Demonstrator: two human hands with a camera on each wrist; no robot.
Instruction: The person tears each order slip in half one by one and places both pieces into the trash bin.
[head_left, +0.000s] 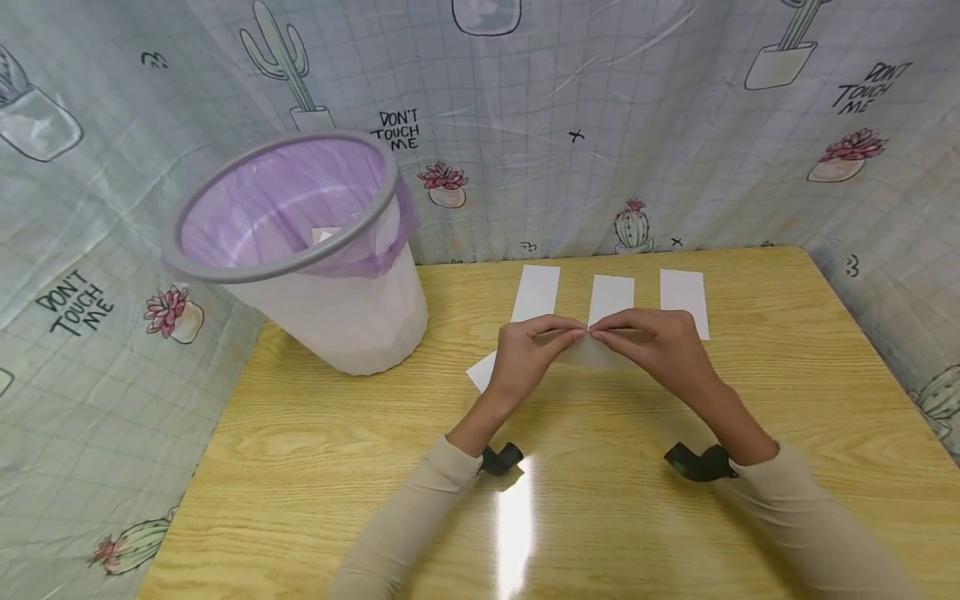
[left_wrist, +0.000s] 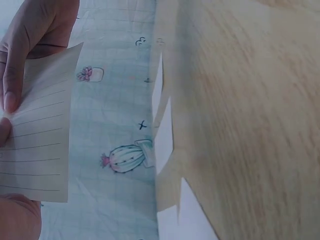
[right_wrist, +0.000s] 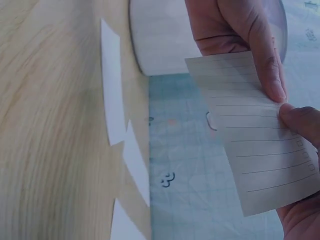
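Observation:
A lined sheet of paper (left_wrist: 42, 145) with small checkboxes along one edge is stretched between both hands. My left hand (head_left: 519, 358) pinches it at the top edge between thumb and fingers. Right beside that grip, my right hand (head_left: 663, 350) pinches the same edge, so the two sets of fingertips meet. The sheet hangs above the table, its lines facing the wrist cameras. White paper slips lie behind the hands: a left one (head_left: 537, 292), a middle one (head_left: 612, 297) and a right one (head_left: 686, 300). Another slip (head_left: 482, 372) is partly covered by my left hand.
A white bin (head_left: 345, 329) with a grey rim and a purple liner (head_left: 262, 212) stands at the table's back left. Some white paper (head_left: 325, 234) shows inside it. A patterned curtain (head_left: 525, 167) borders the wooden table (head_left: 330, 467) behind and at the sides.

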